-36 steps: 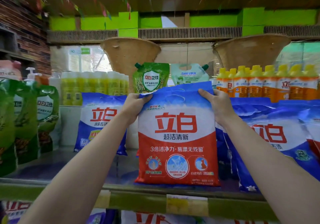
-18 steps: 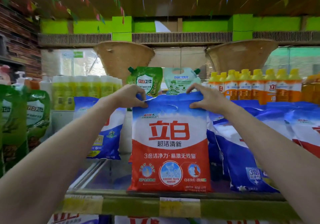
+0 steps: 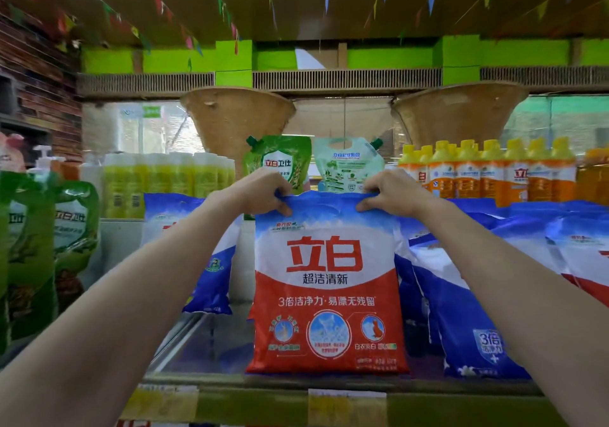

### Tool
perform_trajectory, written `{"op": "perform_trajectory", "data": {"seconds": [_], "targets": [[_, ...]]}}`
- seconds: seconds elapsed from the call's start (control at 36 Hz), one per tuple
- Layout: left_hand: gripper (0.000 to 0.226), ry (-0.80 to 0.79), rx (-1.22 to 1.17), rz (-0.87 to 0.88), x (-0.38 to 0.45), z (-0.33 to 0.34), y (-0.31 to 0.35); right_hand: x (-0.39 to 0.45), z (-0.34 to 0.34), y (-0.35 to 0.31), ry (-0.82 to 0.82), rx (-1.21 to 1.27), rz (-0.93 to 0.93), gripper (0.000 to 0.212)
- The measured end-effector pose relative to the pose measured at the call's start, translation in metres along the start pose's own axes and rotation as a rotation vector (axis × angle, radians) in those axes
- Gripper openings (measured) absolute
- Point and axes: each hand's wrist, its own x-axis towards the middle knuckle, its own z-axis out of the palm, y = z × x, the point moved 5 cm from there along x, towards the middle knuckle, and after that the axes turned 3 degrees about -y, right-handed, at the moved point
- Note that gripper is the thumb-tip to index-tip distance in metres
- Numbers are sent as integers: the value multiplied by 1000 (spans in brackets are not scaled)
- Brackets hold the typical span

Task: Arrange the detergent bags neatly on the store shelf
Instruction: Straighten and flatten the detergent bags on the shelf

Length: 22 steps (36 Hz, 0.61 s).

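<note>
Head view, both hands' grip pinching detergent bag [image 3: 326, 281] top, left hand [image 3: 263, 192], right hand [image 3: 390, 192]

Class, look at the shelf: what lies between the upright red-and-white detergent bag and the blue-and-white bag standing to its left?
Head view: only bare shelf lies between the red-and-white detergent bag and the blue-and-white bag.

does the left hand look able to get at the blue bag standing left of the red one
Probably yes. The blue bag stands just below the left hand with nothing in front of it, but that hand now grips the red bag's top and must let go first.
</note>
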Motion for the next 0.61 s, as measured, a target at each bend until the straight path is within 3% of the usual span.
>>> {"op": "perform_trajectory", "data": {"seconds": [0.11,0.19,0.39,0.42,0.47,0.56,0.61], "targets": [[37,-35,34,0,4,-3,4,2,1,1,-46,-115,32,44],[32,-81,56,-4,4,-2,8,5,9,-10,-100,-255,8,15],[42,-120,51,-7,2,3,3,8,20,-28,-126,-158,-103,9],[38,-136,28,-19,2,4,0,6,19,-29,-130,-137,-135,2],[33,-196,-51,-48,1,5,0,-1,18,-34,-154,-109,-186,11],[45,-265,-296,-107,-3,4,9,-9,17,-40,-192,-79,-218,22],[52,-255,-418,-155,-3,2,10,-11,18,-41,-218,-73,-218,13]]}}
